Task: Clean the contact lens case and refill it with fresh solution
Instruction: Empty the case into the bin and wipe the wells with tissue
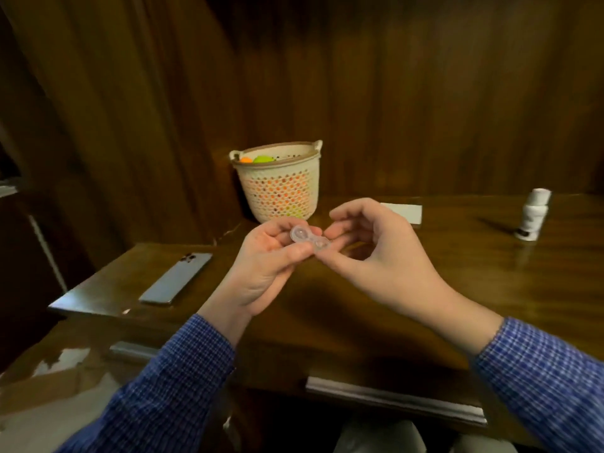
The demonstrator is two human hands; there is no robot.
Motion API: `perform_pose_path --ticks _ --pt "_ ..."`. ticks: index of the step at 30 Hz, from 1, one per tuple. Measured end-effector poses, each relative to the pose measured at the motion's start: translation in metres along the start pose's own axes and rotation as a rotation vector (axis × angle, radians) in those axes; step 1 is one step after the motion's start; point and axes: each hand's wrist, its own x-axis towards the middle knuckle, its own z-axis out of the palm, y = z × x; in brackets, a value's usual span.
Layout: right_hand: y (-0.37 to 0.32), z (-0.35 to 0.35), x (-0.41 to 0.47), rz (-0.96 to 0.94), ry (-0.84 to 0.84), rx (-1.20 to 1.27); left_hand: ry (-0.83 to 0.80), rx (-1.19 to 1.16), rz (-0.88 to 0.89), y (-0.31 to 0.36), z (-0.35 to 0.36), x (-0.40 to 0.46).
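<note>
A small clear contact lens case (307, 238) with two round wells is held above the wooden table (457, 282). My left hand (266, 266) grips its left end between thumb and curled fingers. My right hand (369, 253) pinches its right end with thumb and fingertips. A white solution bottle (533, 214) stands upright at the table's far right, well apart from both hands.
A cream woven basket (280, 188) with orange and green items stands at the back, just behind my hands. A smartphone (176, 278) lies face down at the left. A white paper or tissue (403, 212) lies behind my right hand. Wood panelling closes off the back.
</note>
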Motion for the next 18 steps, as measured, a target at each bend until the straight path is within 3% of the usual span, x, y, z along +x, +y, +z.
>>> perform_pose_path --ticks 6,10,14,18 --pt "0.058 -0.057 0.009 0.102 0.097 -0.016 -0.061 0.036 -0.097 -0.055 0.034 0.062" --pt "0.108 -0.08 0.018 0.204 0.063 -0.047 -0.1 0.129 -0.197 -0.091 0.034 0.095" --pt "0.151 -0.096 0.029 0.271 -0.047 -0.158 -0.18 0.455 -0.244 -0.12 0.024 0.123" --pt "0.179 -0.1 0.034 0.307 -0.181 -0.222 -0.277 0.818 -0.164 -0.135 0.016 0.135"
